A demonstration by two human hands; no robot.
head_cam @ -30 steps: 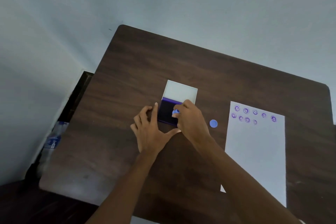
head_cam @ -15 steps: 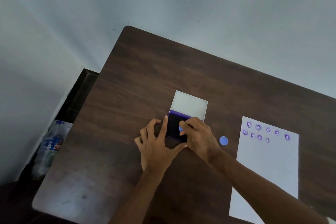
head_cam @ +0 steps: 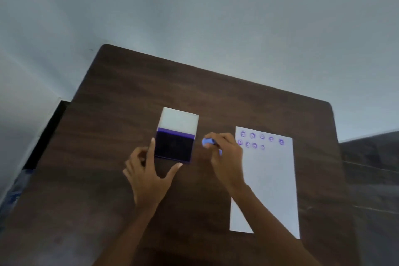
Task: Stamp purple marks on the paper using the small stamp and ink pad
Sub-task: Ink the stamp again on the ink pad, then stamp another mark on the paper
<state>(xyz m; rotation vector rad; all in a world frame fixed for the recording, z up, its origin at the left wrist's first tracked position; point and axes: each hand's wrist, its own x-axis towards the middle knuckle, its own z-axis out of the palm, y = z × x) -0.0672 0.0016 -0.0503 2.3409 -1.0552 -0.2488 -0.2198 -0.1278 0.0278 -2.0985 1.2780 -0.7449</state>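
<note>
The right hand (head_cam: pixel 224 157) pinched the small light-purple plastic stamp (head_cam: pixel 207 141) in its fingertips between the open purple ink pad (head_cam: pixel 173 146) and the white rectangular sheet of paper (head_cam: pixel 269 179), the stamp blurred so its pointing could not be told. The left hand (head_cam: pixel 149 170), fingers spread, braced the pad's left and near edges, its pale lid folded away (long axis running from the person). Nine purple marks (head_cam: pixel 252 136) sat at the paper's far end on the dark wooden table (head_cam: pixel 129 97), against a pale grey wall (head_cam: pixel 194 6).
</note>
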